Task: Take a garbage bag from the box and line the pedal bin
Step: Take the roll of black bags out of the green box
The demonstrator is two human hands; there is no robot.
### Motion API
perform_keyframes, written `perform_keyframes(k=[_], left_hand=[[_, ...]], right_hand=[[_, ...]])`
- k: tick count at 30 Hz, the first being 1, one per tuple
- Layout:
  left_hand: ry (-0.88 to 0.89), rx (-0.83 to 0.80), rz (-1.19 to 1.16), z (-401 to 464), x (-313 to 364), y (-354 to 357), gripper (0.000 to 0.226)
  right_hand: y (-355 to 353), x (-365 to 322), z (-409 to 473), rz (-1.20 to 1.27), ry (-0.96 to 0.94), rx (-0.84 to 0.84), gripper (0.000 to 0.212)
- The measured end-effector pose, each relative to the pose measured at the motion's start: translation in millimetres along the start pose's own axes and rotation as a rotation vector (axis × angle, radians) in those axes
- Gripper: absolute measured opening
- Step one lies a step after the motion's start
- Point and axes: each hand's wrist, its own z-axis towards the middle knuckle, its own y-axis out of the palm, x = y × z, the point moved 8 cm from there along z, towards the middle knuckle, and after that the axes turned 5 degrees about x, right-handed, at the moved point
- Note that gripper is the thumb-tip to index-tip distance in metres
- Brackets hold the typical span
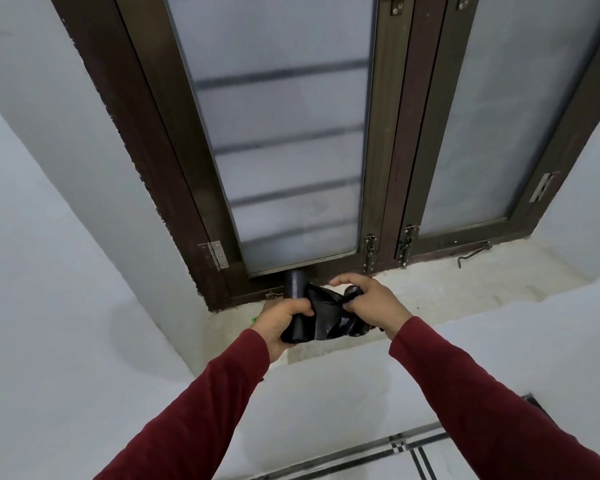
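Note:
A black roll of garbage bags is held upright over the window sill, with my left hand shut around its lower part. A loose black garbage bag stretches from the roll to the right, crumpled between the hands. My right hand is shut on the bag's far end, thumb and fingers pinching it. Both arms wear dark red sleeves. No box and no pedal bin are in view.
A concrete window sill lies under the hands, below a dark brown window frame with frosted panes. White walls flank the recess. A small green bit lies on the sill by my left hand. Tiled floor shows at lower right.

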Motion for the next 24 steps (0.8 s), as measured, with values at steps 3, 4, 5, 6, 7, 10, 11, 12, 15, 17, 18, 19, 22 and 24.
perform_keyframes(k=[3, 4, 5, 6, 7, 10, 11, 12, 15, 17, 18, 19, 22, 24], left_hand=[[-0.022, -0.014, -0.012, -2, -3, 2, 0.026], [-0.029, -0.016, -0.009, -2, -4, 2, 0.025], [-0.038, -0.013, -0.008, -3, -5, 2, 0.025], [-0.05, -0.006, -0.014, -3, -6, 2, 0.025], [-0.063, 0.004, -0.031, -4, -7, 0, 0.025], [-0.061, -0.002, -0.074, -3, -6, -2, 0.027], [-0.047, -0.024, -0.079, -3, -5, 0, 0.03], [-0.025, -0.045, -0.075, -3, -3, 2, 0.032], [0.037, -0.084, -0.059, -3, 0, 7, 0.04], [0.048, -0.061, -0.055, -4, 1, 5, 0.045], [0.052, -0.044, -0.043, -3, 1, 4, 0.047], [0.058, -0.027, -0.02, -2, 1, 2, 0.047], [0.069, -0.01, 0.03, -4, 2, 2, 0.037], [0.051, -0.017, 0.029, -7, 0, 4, 0.035]], right_hand=[[-1, -9, -5, -0.057, -0.055, -0.011, 0.062], [-1, -11, -6, -0.051, -0.065, -0.011, 0.064], [-1, -13, -8, -0.037, -0.062, -0.019, 0.064], [-1, -13, -10, -0.02, -0.058, -0.024, 0.064], [-2, -13, -10, -0.015, -0.051, -0.017, 0.063], [-8, -10, -9, -0.006, -0.019, 0.059, 0.048], [-10, -9, -8, -0.011, -0.009, 0.083, 0.033], [-11, -9, -9, -0.019, 0.001, 0.1, 0.015], [-9, -6, -8, -0.068, -0.017, 0.142, 0.041], [-11, -7, -10, -0.133, -0.055, 0.225, 0.054], [-13, -6, -10, -0.159, -0.055, 0.255, 0.055], [-14, -4, -9, -0.17, -0.05, 0.267, 0.053], [-13, -2, -5, -0.195, -0.063, 0.21, 0.027], [-12, -4, -5, -0.2, -0.098, 0.187, 0.021]])
